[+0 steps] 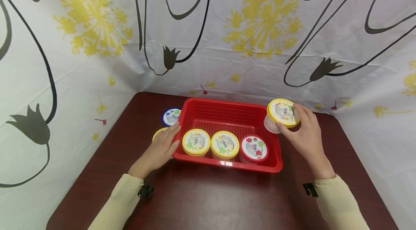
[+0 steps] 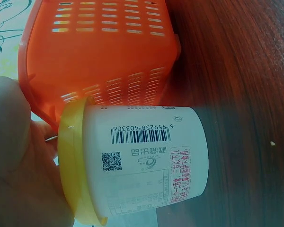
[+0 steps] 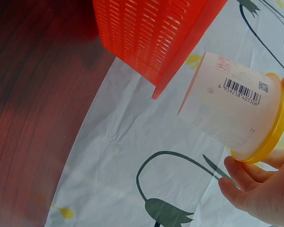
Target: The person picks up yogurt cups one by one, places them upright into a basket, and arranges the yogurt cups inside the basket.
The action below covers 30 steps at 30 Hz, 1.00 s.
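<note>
A red plastic basket (image 1: 224, 166) stands on the table, with two yellow-lidded tubs (image 1: 196, 142) and a red-lidded tub (image 1: 254, 149) along its near side. My right hand (image 1: 305, 134) grips another yellow-lidded tub (image 1: 284, 112) by its lid, tilted, at the basket's right rim. The right wrist view shows this tub (image 3: 232, 106) apart from the basket wall (image 3: 151, 42). At the basket's left rim, my left hand (image 1: 159, 148) touches the edge with its fingers extended. Under that hand is a yellow-lidded tub (image 2: 142, 161) outside the basket, mostly hidden in the head view.
A blue-lidded tub (image 1: 171, 116) stands beyond the left hand, outside the basket. The dark red-brown table (image 1: 214, 201) extends toward me. Patterned white cloth (image 1: 208, 35) hangs behind the table and along both sides.
</note>
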Each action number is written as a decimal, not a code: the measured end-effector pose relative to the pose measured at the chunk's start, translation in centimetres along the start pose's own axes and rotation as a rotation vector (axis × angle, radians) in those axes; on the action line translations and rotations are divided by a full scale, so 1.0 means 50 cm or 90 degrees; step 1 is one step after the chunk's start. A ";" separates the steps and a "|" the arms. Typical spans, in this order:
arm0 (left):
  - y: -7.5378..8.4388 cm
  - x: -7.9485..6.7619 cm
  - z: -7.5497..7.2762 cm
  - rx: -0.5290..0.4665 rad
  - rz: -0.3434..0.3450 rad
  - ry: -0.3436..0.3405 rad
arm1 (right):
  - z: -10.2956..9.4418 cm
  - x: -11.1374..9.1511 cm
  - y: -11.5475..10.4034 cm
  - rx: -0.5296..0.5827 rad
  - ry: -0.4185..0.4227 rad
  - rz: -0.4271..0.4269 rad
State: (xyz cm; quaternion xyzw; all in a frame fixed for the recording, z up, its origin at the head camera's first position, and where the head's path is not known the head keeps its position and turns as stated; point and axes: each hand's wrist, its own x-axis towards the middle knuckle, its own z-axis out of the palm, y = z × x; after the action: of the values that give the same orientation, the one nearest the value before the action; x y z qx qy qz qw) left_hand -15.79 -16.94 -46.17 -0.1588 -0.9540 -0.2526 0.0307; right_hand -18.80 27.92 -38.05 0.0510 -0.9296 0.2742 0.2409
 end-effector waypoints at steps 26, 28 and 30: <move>0.000 -0.001 -0.002 0.004 0.010 -0.001 | 0.035 0.009 -0.027 0.010 -0.048 -0.025; 0.000 -0.001 -0.002 0.005 0.009 -0.001 | 0.040 0.009 -0.027 0.012 -0.055 -0.026; 0.000 -0.001 -0.002 0.005 0.007 -0.001 | 0.045 0.008 -0.027 0.016 -0.061 -0.026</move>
State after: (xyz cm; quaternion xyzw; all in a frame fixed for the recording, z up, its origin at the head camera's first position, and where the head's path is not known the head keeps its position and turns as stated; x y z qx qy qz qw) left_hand -15.75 -17.00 -46.11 -0.1641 -0.9540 -0.2487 0.0320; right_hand -19.82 25.59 -38.86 0.0861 -0.9354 0.2781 0.2007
